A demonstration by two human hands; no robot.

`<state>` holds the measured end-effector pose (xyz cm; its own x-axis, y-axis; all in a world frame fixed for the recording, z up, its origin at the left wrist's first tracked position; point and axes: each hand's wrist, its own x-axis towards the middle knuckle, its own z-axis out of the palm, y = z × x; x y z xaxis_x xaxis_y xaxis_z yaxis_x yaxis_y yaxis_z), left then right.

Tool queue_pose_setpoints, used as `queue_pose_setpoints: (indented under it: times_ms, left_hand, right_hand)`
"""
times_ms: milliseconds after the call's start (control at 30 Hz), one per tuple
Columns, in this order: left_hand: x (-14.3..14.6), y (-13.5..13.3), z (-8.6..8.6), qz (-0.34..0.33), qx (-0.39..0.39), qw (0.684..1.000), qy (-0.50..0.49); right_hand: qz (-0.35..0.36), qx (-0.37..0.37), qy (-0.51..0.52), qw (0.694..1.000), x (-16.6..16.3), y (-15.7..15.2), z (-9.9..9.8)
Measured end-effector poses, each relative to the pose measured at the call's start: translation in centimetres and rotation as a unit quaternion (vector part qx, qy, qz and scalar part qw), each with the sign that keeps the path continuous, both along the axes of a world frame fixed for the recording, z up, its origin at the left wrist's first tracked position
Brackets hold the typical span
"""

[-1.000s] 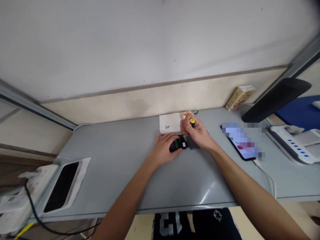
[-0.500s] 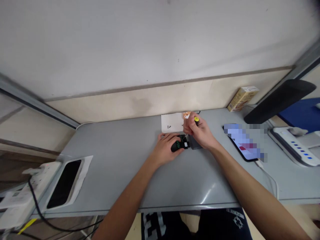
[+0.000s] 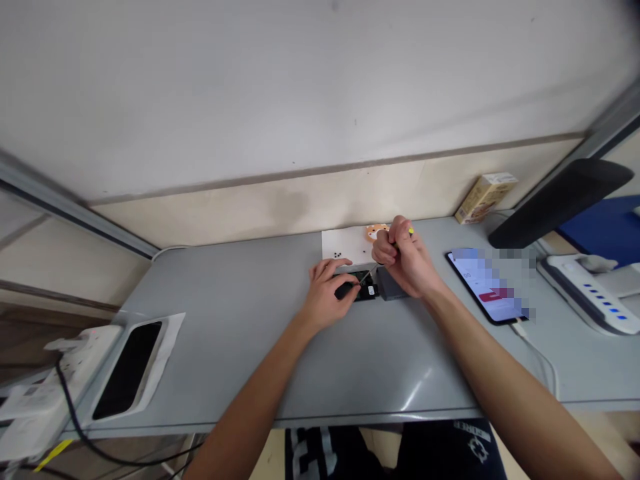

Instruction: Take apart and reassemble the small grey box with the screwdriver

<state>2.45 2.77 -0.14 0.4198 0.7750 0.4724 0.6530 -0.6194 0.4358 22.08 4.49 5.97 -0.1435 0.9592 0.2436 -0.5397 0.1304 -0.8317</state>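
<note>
My left hand (image 3: pixel 324 297) rests on the grey desk (image 3: pixel 240 347), its fingers closed on a small black device (image 3: pixel 361 289) lying there. My right hand (image 3: pixel 407 263) is curled around a small screwdriver with a yellow cap (image 3: pixel 411 231). The thin metal tip slants down to the left and touches the device. A small dark grey box (image 3: pixel 390 291) lies just right of the device, partly under my right hand. Behind them lies a white sheet of paper (image 3: pixel 345 243) with a few tiny black screws (image 3: pixel 337 254) on it.
A lit phone (image 3: pixel 487 293) with a white cable lies to the right. Further right are a white power strip (image 3: pixel 590 293), a black monitor foot (image 3: pixel 560 200) and a small carton (image 3: pixel 483 197). A dark phone on a white cloth (image 3: pixel 127 370) lies front left, beside another white power strip (image 3: pixel 35 393).
My right hand has risen and tilted the screwdriver, whose tip now points down to the left onto the device. My left hand has shifted slightly and covers more of the device.
</note>
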Motion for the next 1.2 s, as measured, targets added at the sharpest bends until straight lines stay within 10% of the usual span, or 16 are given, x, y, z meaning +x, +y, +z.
queue_pose_setpoints:
  times_ms: [1200]
  left_hand:
    - [-0.1, 0.1, 0.7, -0.058, -0.114, 0.989, 0.071]
  right_hand:
    - [-0.039, 0.026, -0.063, 0.997, -0.4, 0.5, -1.0]
